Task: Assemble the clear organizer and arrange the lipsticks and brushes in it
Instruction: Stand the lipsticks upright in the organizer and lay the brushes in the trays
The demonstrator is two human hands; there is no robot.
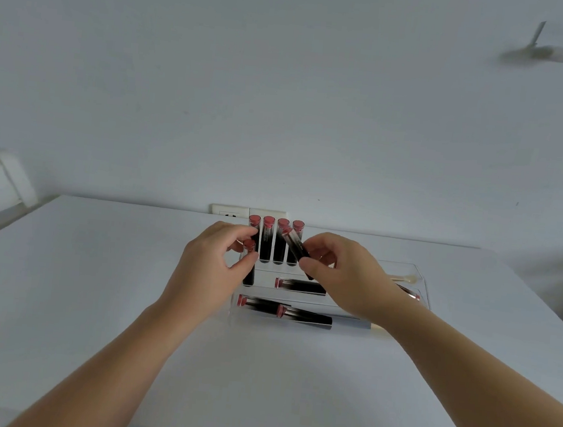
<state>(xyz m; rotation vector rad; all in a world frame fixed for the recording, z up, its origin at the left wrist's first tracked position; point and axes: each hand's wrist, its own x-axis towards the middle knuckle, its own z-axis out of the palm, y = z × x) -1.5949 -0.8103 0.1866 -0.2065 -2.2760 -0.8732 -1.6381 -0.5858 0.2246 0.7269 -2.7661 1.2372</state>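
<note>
The clear organizer (421, 282) stands on the white table (94, 281), toward its far edge, and every position below is given relative to it. At its back left, four lipsticks (266, 243) stand upright in a row, pink ends up, presumably so the shades can be read at a glance. The right hand (336, 273), over the middle of the organizer, pinches a tilted lipstick (295, 249) between thumb and fingertips, its pink end pointing toward the upright row; judged from the angle, it is being lined up for a slot beside or in front of that row. The left hand (214, 258), at the organizer's left end, has thumb and fingers curled round an upright lipstick (248, 265) in front of the row, apparently seating or steadying it. Lower in the organizer one lipstick (300, 285) lies flat, and two more (284, 311) lie at its front edge; whether these sit inside a front tray or just outside it cannot be told. A pale brush (404, 279) lies in the right part. The organizer's walls are nearly invisible, marked only by faint edges. The lipsticks are dark tubes with clear, pink-tipped caps. Arranging appears well under way, not finished.
</note>
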